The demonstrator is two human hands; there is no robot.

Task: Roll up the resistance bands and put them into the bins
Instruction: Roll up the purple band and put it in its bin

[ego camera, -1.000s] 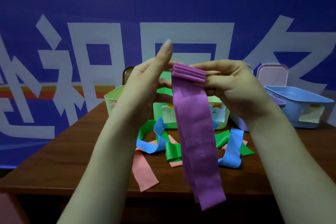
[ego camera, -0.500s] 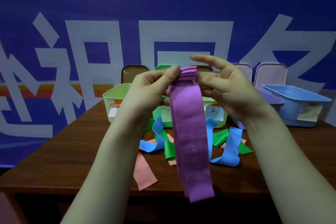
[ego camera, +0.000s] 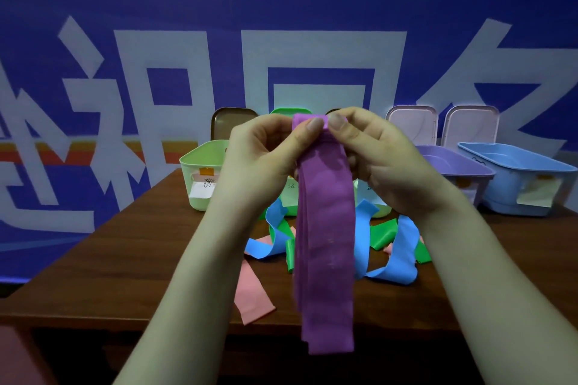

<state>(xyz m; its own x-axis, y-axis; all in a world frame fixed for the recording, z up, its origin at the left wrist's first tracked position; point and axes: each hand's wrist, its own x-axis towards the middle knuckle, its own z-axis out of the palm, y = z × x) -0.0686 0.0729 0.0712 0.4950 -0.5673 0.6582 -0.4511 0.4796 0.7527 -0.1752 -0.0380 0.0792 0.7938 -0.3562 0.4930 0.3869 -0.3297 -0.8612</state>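
The left hand (ego camera: 266,150) and right hand (ego camera: 384,159) meet in mid-air, thumbs and fingers of both pinching the small rolled top of a flat purple rubber resistance band (ego camera: 325,244) — one hand at either end of the roll. The roll's axis runs left to right; the unrolled tail hangs straight down, in front of the brown wooden table (ego camera: 125,259). Further rolling likely works down that tail. The open lilac plastic bin (ego camera: 453,166) stands beyond — nearer the right hand.

head view faces forward (slightly downward), close.
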